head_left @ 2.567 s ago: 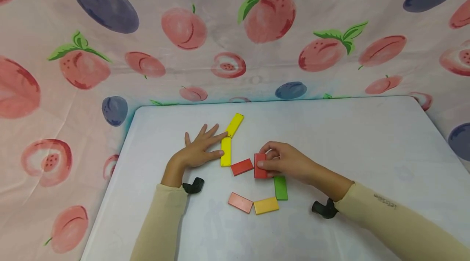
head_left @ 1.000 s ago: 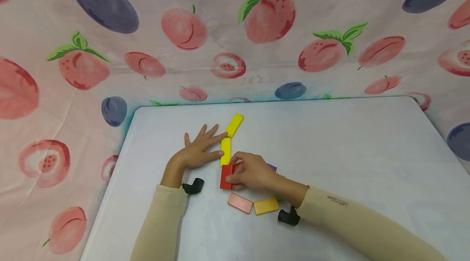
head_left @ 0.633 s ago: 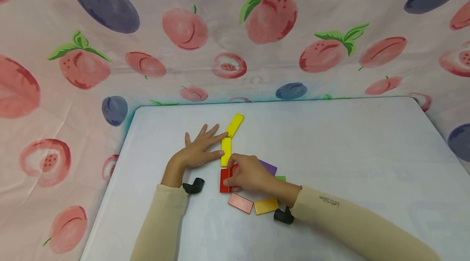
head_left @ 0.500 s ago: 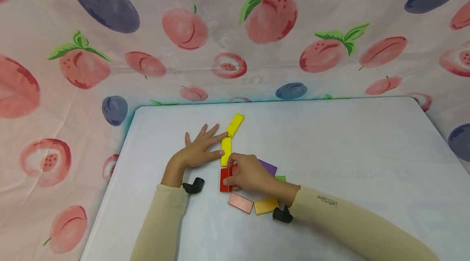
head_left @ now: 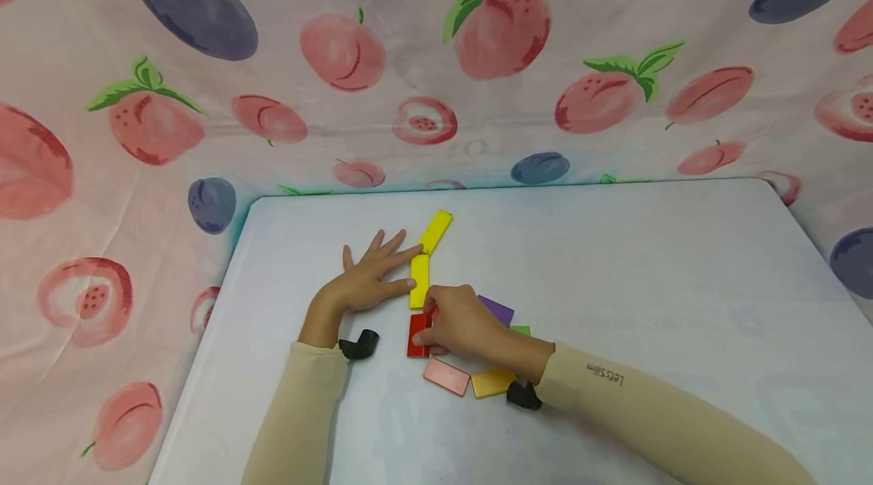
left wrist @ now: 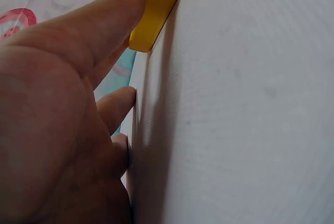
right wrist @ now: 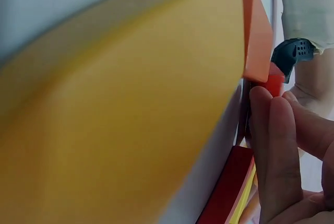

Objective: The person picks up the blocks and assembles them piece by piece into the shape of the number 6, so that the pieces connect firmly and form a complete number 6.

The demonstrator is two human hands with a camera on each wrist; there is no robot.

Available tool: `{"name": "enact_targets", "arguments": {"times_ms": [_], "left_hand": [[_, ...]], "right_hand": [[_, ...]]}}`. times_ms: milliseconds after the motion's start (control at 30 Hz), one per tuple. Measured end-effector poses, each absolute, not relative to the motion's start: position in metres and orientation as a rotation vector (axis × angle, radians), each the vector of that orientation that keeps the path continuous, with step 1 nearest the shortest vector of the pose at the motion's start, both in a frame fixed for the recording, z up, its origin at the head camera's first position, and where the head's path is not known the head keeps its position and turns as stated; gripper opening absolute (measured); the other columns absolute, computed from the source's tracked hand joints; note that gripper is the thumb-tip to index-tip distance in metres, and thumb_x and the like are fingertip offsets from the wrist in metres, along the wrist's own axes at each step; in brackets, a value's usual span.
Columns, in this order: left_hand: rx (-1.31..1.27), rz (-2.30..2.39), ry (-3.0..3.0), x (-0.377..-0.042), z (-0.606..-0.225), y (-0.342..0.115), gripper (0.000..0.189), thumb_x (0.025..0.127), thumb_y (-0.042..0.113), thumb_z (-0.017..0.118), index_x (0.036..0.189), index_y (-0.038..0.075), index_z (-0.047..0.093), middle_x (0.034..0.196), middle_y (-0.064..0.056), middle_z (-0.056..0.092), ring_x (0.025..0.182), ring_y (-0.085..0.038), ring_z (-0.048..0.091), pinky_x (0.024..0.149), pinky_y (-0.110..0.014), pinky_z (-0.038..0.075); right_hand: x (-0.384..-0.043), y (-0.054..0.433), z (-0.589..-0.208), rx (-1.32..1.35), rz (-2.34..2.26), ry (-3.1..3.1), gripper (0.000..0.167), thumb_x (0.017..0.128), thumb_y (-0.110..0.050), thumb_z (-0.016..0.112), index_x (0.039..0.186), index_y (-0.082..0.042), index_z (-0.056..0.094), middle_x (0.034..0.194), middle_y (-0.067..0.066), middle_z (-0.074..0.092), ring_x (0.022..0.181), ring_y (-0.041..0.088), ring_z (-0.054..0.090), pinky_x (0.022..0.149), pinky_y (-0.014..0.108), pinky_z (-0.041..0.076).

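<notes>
My left hand [head_left: 371, 276] lies spread on the whiteboard-like table. Its thumb touches the left side of the lower yellow block [head_left: 420, 282], and its index fingertip reaches where that block meets the upper yellow block [head_left: 436, 231]. In the left wrist view the thumb presses the yellow block's edge [left wrist: 159, 10]. My right hand [head_left: 464, 322] pinches a red block [head_left: 417, 337] just below the lower yellow one, with a narrow gap between. Another red block is mostly hidden behind the right hand. In the right wrist view, the held red block [right wrist: 275, 84] shows at the fingertips.
Around the right hand lie a purple block [head_left: 495, 310], a partly covered green block [head_left: 521, 330], an orange-yellow block [head_left: 492, 383] and a pink block [head_left: 446, 377]. A black wrist piece [head_left: 524, 395] overhangs the orange-yellow block. Fruit-patterned cloth [head_left: 470, 129] hangs behind the table.
My right hand has carried the red block left to below the lower yellow block, then barely shifted in the last half second. The purple block has come into view. My left hand stays put.
</notes>
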State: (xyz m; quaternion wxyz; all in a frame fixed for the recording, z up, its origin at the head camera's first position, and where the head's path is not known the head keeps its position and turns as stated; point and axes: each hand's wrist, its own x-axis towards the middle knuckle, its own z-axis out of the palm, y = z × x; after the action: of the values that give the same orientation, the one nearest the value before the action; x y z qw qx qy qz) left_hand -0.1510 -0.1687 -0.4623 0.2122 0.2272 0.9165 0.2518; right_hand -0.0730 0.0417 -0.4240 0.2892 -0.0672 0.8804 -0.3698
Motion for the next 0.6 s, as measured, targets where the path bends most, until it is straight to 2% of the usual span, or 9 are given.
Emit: {"name": "enact_targets", "arguments": {"times_ms": [133,233,400,600], "left_hand": [[0.632,0.706,2.553,-0.1511,-0.4628,-0.1685,0.067,0.096,0.057,0.061,0.157,0.044,0.035,0.174,0.004,0.009,0.161,-0.031,-0.010,0.110,-0.077,-0.021],[0.630,0.703,2.553,-0.1512,-0.4629,-0.1685,0.067,0.096,0.056,0.061,0.157,0.043,0.036,0.174,0.004,0.009,0.161,-0.031,-0.010,0.110,-0.077,-0.021],[0.627,0.690,2.549,-0.1518,-0.4641,-0.1690,0.067,0.097,0.057,0.060,0.157,0.044,0.035,0.174,0.004,0.009,0.160,-0.031,-0.010,0.111,-0.076,-0.021],[0.629,0.690,2.548,-0.1519,-0.4648,-0.1693,0.067,0.097,0.058,0.058,0.158,0.044,0.034,0.174,0.004,0.008,0.160,-0.029,-0.011,0.111,-0.076,-0.022]], "right_hand": [[-0.0731,0.0428,-0.4233,-0.200,-0.989,2.347,0.038,0.081,-0.027,0.088,0.103,-0.009,0.063,0.067,0.002,0.070,0.057,0.016,0.070,0.053,0.019,0.045],[-0.0736,0.0436,-0.4228,-0.223,-0.972,2.358,0.037,0.082,-0.028,0.088,0.105,-0.010,0.065,0.066,0.000,0.069,0.056,0.015,0.069,0.052,0.019,0.043],[-0.0736,0.0443,-0.4240,-0.259,-0.950,2.365,0.036,0.082,-0.027,0.087,0.108,-0.012,0.068,0.068,-0.002,0.067,0.055,0.015,0.068,0.053,0.020,0.044],[-0.0717,0.0443,-0.4270,-0.291,-0.949,2.371,0.033,0.083,-0.023,0.087,0.106,-0.012,0.066,0.062,0.002,0.067,0.053,0.016,0.069,0.052,0.019,0.045]]}}
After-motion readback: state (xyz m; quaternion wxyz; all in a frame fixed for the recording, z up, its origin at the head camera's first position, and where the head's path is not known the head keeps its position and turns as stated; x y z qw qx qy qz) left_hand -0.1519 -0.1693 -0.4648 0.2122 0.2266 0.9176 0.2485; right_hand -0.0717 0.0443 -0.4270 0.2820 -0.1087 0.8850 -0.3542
